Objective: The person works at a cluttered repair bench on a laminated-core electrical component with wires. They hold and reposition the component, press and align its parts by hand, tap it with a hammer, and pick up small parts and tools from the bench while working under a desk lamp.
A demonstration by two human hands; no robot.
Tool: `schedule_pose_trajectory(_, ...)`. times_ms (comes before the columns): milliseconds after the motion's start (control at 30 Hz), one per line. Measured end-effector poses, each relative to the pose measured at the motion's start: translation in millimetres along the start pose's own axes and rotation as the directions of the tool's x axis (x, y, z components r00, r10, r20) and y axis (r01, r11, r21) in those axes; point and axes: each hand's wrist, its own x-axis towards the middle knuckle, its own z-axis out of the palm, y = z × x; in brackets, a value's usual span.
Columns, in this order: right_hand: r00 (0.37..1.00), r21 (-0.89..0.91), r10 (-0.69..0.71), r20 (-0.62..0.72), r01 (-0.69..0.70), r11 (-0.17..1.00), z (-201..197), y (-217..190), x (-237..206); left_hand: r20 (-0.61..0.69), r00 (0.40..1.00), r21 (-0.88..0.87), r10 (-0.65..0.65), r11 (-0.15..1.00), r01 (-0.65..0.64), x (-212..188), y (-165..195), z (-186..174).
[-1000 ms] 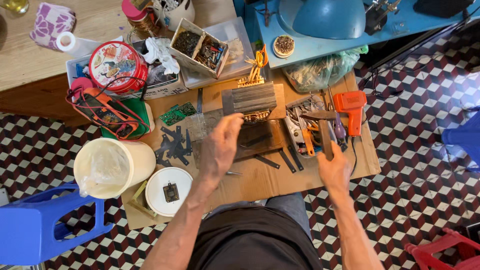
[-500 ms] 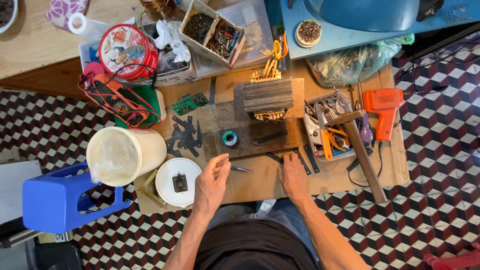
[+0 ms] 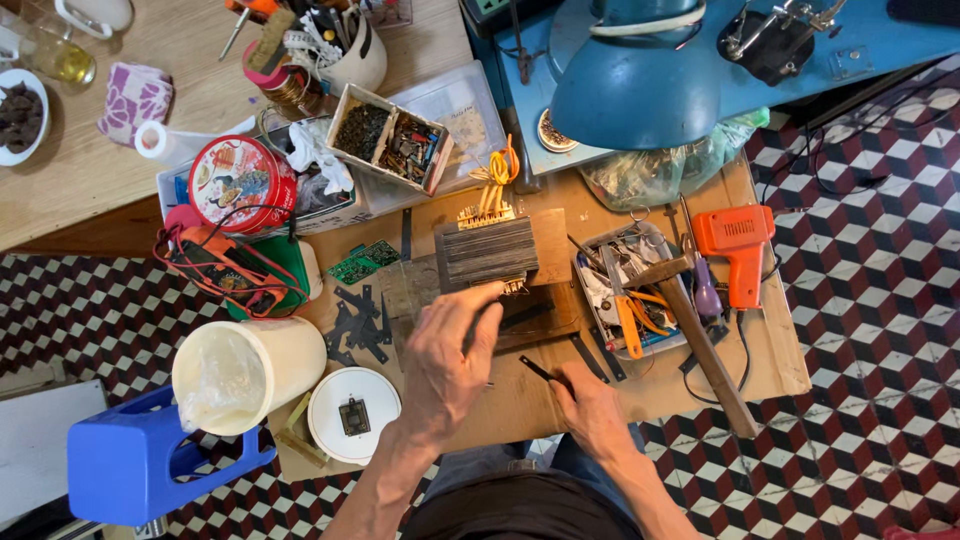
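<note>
A laminated metal transformer core (image 3: 487, 252) with yellow and orange wires sits on a dark wooden block (image 3: 545, 305) laid on a cardboard sheet (image 3: 520, 400). My left hand (image 3: 445, 360) reaches over the block's near-left side, with its bent fingers touching the core's lower edge. Whatever lies under the palm is hidden. To the right, near the cardboard's front edge, my right hand (image 3: 590, 410) pinches a thin dark metal strip (image 3: 537, 368) in its fingertips.
Several dark metal laminations (image 3: 355, 320) and a green circuit board (image 3: 362, 262) lie left of the block. A tool tray (image 3: 620, 290), a hammer (image 3: 700, 340) and an orange soldering gun (image 3: 735, 245) are on the right. A white bucket (image 3: 250, 370), white lid (image 3: 352, 413) and blue stool (image 3: 130, 460) stand at left.
My left hand has moved forward from the cardboard's front edge onto the block, covering the small tape roll. My right hand has picked up a thin dark strip. The view has shifted.
</note>
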Motion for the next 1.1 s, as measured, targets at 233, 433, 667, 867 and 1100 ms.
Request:
schedule_pose_trajectory(233,0.820,-0.145,-0.573,0.015,0.568,0.810,-71,-69,41,0.375,0.901,0.022,0.218,0.970,-0.244,15,23,-9)
schedule_pose_trajectory(433,0.800,0.010,-0.572,-0.181,0.583,0.812,-71,-81,85,0.319,0.946,0.142,0.059,0.984,-0.110,51,16,-17)
schedule_pose_trajectory(667,0.980,0.545,0.156,-0.124,-0.064,0.836,-59,-42,115,0.124,0.990,0.207,-0.067,0.978,0.040,74,-8,6)
schedule_pose_trajectory(867,0.988,0.616,0.146,-0.041,-0.090,0.783,-34,-49,115,0.110,0.989,0.241,-0.104,0.968,0.075,76,-19,23)
schedule_pose_trajectory(1100,0.984,0.589,0.132,-0.118,-0.038,0.808,-27,-58,123,0.109,0.989,0.274,-0.098,0.959,0.065,79,-20,30)
